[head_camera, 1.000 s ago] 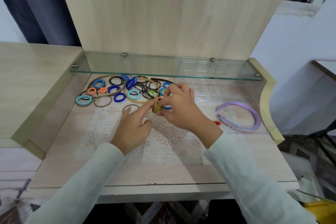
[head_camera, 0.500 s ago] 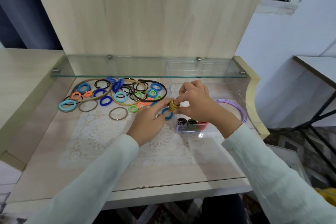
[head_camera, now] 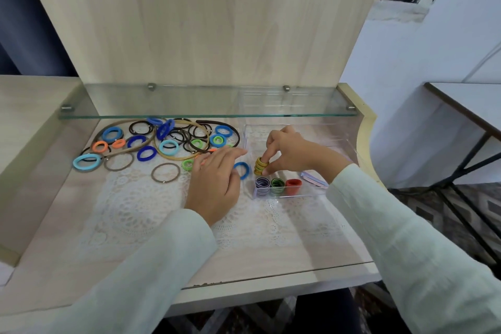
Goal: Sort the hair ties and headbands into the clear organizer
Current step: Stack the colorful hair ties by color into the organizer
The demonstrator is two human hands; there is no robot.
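Note:
My right hand (head_camera: 290,150) pinches a stack of yellow hair ties (head_camera: 260,166) just above the front left of the clear organizer (head_camera: 306,194). Its front compartment holds purple hair ties (head_camera: 262,184), green hair ties (head_camera: 277,184) and red hair ties (head_camera: 293,185), each bunch standing on edge. My left hand (head_camera: 215,184) rests flat on the lace mat, fingers straight, beside a blue hair tie (head_camera: 243,169). A pile of loose hair ties and thin headbands (head_camera: 162,141) lies at the back left. A lilac headband (head_camera: 314,178) shows behind my right wrist.
A glass shelf (head_camera: 206,106) hangs low over the back of the desk, above the pile and the organizer's rear. A white lace mat (head_camera: 141,209) covers the wooden desktop. Raised wooden sides stand left and right; a dark-framed table (head_camera: 466,111) is at the right.
My right hand has carried the yellow ties rightward to the organizer's front left. My left hand has let go of them and now lies flat on the mat. The view has shifted right.

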